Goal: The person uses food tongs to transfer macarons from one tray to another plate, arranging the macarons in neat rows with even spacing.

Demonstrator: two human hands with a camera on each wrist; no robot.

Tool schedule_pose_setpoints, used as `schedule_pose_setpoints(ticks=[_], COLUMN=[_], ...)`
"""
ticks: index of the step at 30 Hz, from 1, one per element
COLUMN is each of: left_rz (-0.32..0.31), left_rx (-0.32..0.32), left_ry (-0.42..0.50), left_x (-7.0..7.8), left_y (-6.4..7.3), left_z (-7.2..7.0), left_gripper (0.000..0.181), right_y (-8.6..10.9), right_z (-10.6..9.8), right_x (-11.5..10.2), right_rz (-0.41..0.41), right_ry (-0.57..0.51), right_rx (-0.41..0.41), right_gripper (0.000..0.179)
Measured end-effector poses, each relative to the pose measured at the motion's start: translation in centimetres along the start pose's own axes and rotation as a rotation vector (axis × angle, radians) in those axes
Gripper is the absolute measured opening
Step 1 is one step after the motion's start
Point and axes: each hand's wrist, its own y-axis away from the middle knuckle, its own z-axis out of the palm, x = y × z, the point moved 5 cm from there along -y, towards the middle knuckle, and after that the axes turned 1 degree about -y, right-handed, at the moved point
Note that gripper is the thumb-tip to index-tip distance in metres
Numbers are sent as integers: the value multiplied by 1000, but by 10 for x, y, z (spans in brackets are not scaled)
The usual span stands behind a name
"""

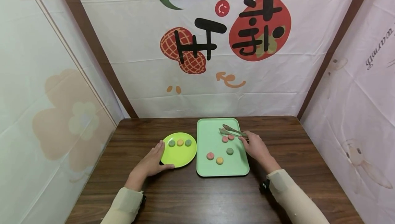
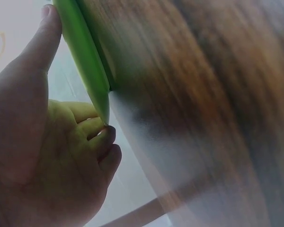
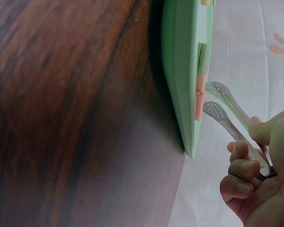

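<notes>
My right hand (image 1: 256, 147) holds a pair of metal tongs (image 3: 234, 120) with perforated tips. Those tips stand apart, with nothing between them, close to the pink macarons (image 1: 225, 139) near the back right of a pale green tray (image 1: 210, 133). Nearer the front of the tray lie another pink macaron (image 1: 210, 156), a yellow one (image 1: 219, 160) and a green one (image 1: 229, 151). To the left, my left hand (image 1: 151, 160) rests against the rim of a lime-green plate (image 1: 177, 159), fingers on its left side and thumb at its front. A yellow macaron (image 1: 180, 142) sits between two green ones (image 1: 171, 143) on the plate.
Plate and tray stand side by side on a dark wooden table (image 1: 213, 196). A printed white cloth (image 1: 139, 80) hangs behind the table's back edge, and more cloth panels (image 1: 355, 114) flank both sides.
</notes>
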Motion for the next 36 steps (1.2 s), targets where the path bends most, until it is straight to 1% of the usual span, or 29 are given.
schedule_pose_setpoints(ticks=[6,13,22,26,34,36], left_rz=[-6,-9,-21,-12,-20,-14], left_rx=[-2,-9,-29,-22,-30,-25], left_ry=[-4,2,1,3,2,6], left_x=[-2,0,2,4,5,5], left_y=[-1,-1,0,0,2,2], left_z=[0,-2,-2,-3,-5,-5], left_gripper=[126,126,127,126,126,126], right_y=[0,0,1,1,3,4], right_z=[2,2,1,1,0,0], right_x=[2,1,1,1,-2,-2], right_rz=[8,18,16,12,4,0], right_ry=[-3,-5,-11,-14,-13,-11], right_rx=[-7,-19,-26,-22,-17,-19], right_gripper=[32,33,31,30,31,32])
